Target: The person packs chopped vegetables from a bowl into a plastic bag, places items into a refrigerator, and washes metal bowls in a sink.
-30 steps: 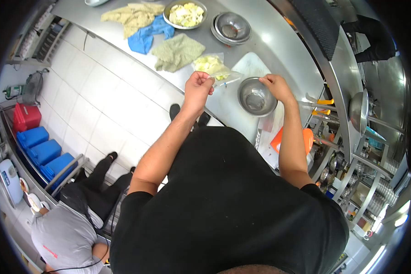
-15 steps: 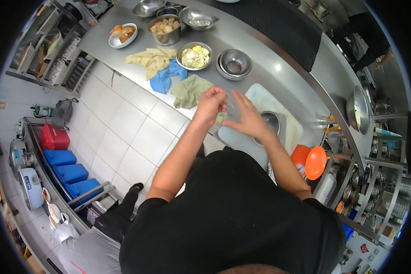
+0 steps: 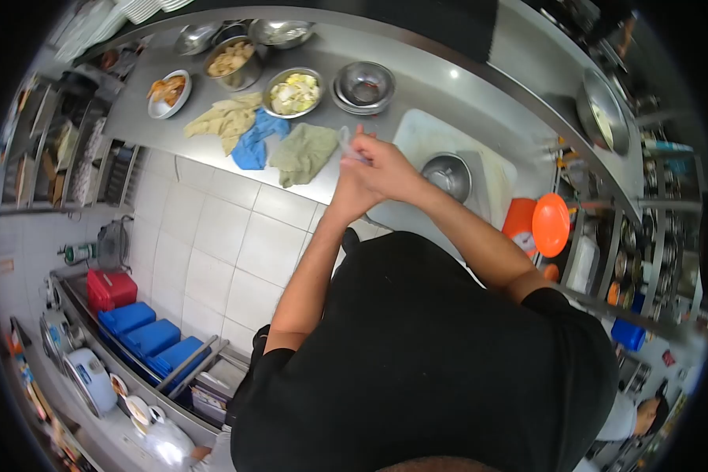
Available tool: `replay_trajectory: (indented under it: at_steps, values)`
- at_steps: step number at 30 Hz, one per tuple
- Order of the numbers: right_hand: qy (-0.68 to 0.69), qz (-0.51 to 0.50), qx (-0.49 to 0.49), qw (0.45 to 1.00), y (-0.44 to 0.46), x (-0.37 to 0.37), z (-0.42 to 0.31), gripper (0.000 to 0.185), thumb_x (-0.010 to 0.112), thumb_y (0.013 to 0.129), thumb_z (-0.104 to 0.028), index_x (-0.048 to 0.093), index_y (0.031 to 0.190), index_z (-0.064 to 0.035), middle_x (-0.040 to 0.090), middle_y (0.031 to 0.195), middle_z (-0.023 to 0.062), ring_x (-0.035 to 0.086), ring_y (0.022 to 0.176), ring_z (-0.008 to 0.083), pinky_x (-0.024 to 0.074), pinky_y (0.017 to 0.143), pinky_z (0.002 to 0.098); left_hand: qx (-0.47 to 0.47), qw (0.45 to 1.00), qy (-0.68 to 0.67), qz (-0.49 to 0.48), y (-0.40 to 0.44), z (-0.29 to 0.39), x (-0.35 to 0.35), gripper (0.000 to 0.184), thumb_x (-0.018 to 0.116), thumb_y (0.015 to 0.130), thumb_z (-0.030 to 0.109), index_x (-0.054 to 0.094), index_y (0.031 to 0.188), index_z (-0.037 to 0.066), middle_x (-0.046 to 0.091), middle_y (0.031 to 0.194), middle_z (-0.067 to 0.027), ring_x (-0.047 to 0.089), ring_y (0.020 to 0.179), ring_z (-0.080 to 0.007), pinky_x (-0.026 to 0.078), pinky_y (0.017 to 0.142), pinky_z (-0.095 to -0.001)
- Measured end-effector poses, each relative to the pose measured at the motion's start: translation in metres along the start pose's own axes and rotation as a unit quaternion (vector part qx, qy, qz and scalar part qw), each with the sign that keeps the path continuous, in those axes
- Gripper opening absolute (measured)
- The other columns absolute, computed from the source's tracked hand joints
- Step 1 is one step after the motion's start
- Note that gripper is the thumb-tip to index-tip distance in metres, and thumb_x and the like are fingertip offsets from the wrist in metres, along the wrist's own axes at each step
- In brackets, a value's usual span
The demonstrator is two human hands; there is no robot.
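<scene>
My left hand and my right hand are together over the near edge of the steel counter, the right one overlapping the left. A piece of thin clear plastic sticks out past the fingers; whether it is a glove or a bag I cannot make out. The fingers of my right hand are closed on it. Most of my left hand's fingers are hidden behind the right. Just left of the hands lies a crumpled olive-green cloth. To their right, a steel bowl sits on a white cutting board.
On the counter stand a bowl of chopped pale-yellow pieces, stacked steel bowls, a pot of food chunks and a white dish. Blue and yellow cloths lie nearby. An orange scale stands right.
My hands have come together, the right now overlapping the left, with the clear plastic bunched at the fingers. The view has turned, and the counter items appear further left.
</scene>
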State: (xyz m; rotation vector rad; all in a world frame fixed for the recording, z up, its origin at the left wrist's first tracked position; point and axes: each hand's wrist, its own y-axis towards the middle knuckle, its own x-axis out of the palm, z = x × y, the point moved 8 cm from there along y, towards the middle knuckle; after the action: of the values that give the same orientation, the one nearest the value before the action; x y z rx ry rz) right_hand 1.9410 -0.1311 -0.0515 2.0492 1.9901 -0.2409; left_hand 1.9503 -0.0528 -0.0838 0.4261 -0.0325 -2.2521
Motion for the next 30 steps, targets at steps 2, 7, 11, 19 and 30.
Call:
replay_trajectory:
  at_steps: [2, 7, 11, 19, 30]
  values:
    - [-0.028, -0.024, 0.004, 0.999, -0.002, -0.006, -0.031, 0.020, 0.067, 0.095, -0.013, 0.051, 0.092, -0.0015, 0.055, 0.075, -0.0013, 0.044, 0.070, 0.0065, 0.0415, 0.062, 0.0277, -0.023, 0.993, -0.100, 0.057, 0.004, 0.014, 0.001, 0.065, 0.071, 0.081, 0.010, 0.045, 0.139, -0.004, 0.064, 0.116, -0.0179, 0.063, 0.109, -0.0228, 0.050, 0.090, -0.0343]
    - [0.079, -0.017, 0.038, 0.996, -0.017, -0.064, -0.021, 0.021, 0.068, 0.093, -0.016, 0.053, 0.089, -0.0022, 0.057, 0.070, 0.0031, 0.050, 0.066, 0.0094, 0.0428, 0.060, 0.0297, 0.077, 0.980, 0.171, 0.068, 0.003, 0.040, -0.022, 0.028, 0.070, 0.066, 0.000, 0.069, 0.095, 0.000, 0.063, 0.094, -0.0142, 0.060, 0.097, -0.0344, 0.046, 0.088, -0.0421]
    - [0.096, -0.053, 0.087, 0.990, -0.044, -0.086, 0.031, 0.017, 0.066, 0.095, -0.016, 0.055, 0.090, -0.0042, 0.062, 0.077, 0.0005, 0.056, 0.071, 0.0074, 0.0463, 0.062, 0.0263, 0.097, 0.922, 0.374, 0.018, 0.008, 0.099, -0.021, 0.028, 0.076, 0.065, 0.001, 0.071, 0.093, 0.001, 0.063, 0.093, -0.0128, 0.060, 0.096, -0.0327, 0.047, 0.086, -0.0412]
    - [0.559, -0.103, 0.091, 0.818, -0.056, -0.087, 0.057, 0.012, 0.065, 0.096, -0.013, 0.062, 0.106, -0.0070, 0.067, 0.101, 0.0041, 0.065, 0.082, 0.0124, 0.0543, 0.072, 0.0273, -0.231, 0.913, -0.317, -0.110, 0.028, 0.089, 0.035, 0.016, 0.072, 0.086, 0.003, 0.067, 0.101, 0.004, 0.067, 0.095, -0.0054, 0.063, 0.082, -0.0134, 0.051, 0.072, -0.0272]
    - [0.167, 0.127, 0.215, 0.954, -0.049, -0.016, 0.103, 0.016, 0.056, 0.099, -0.021, 0.060, 0.088, -0.0104, 0.063, 0.073, 0.0019, 0.055, 0.055, 0.0178, 0.0433, 0.049, 0.0322, -0.241, 0.883, -0.318, 0.246, 0.013, -0.045, 0.020, 0.013, 0.072, 0.091, 0.013, 0.063, 0.087, 0.004, 0.058, 0.076, 0.0011, 0.054, 0.064, -0.0084, 0.046, 0.055, -0.0246]
